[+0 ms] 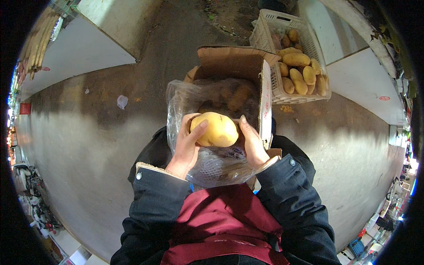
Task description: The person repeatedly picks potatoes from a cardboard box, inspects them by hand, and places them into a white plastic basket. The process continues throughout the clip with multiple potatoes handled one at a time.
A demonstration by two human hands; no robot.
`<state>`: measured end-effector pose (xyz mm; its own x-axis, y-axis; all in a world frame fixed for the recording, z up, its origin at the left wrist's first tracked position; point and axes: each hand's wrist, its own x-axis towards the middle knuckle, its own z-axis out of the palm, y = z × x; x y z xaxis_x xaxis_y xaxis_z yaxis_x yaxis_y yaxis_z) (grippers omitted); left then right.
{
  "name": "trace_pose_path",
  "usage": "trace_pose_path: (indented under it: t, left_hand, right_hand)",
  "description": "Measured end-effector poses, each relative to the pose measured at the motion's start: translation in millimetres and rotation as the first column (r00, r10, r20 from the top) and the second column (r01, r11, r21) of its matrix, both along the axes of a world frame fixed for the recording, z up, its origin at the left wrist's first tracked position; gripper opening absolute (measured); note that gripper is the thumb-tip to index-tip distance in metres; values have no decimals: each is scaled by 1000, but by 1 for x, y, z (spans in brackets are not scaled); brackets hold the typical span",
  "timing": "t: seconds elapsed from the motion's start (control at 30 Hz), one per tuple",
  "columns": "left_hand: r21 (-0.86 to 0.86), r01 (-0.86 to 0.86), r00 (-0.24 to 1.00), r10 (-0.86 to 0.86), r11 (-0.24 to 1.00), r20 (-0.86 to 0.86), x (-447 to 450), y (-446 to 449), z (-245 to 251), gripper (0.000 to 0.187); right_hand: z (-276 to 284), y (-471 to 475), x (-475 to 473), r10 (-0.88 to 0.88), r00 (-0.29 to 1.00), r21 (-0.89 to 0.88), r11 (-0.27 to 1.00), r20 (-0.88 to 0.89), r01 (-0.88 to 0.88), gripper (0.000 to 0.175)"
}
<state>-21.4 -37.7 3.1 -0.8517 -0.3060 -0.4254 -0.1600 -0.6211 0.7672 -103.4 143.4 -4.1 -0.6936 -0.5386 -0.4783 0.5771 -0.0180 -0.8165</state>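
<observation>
A large yellow potato is in my left hand, the thumb lying across its top left side. My right hand is close to the potato's right side with its thumb raised off the skin. Its fingers are mostly hidden, so whether they touch the potato from below is unclear. Both hands are over an open cardboard box lined with a clear plastic bag. More potatoes lie in shadow inside the box, partly behind the plastic.
Beyond the box to the right stands a white plastic crate holding several potatoes. Pale panels rise at the upper left and right. A scrap of litter lies on the concrete floor.
</observation>
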Motion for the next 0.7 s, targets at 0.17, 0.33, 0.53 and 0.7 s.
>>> trace_pose_path:
  t: [0.17, 0.33, 0.53, 0.7]
  left_hand:
    - [-102, 11, 998, -16, 995, -58, -1, 1, -6, 31]
    - [-40, 43, 999, -43, 998, 9, -6, -3, -7, 32]
    - [152, 68, 993, -82, 986, 88, -4, -4, 2, 36]
    - [102, 59, 998, -60, 993, 6, -2, -9, -4, 42]
  right_hand:
    - [5, 6, 2, 151, 952, -46, 989, 268, -144, 67]
    - [15, 9, -3, 194, 981, -22, 981, -19, -194, 69]
    - [20, 8, -8, 197, 951, -74, 973, -239, -220, 86]
    - [11, 7, -6, 201, 958, -63, 974, -203, -217, 85]
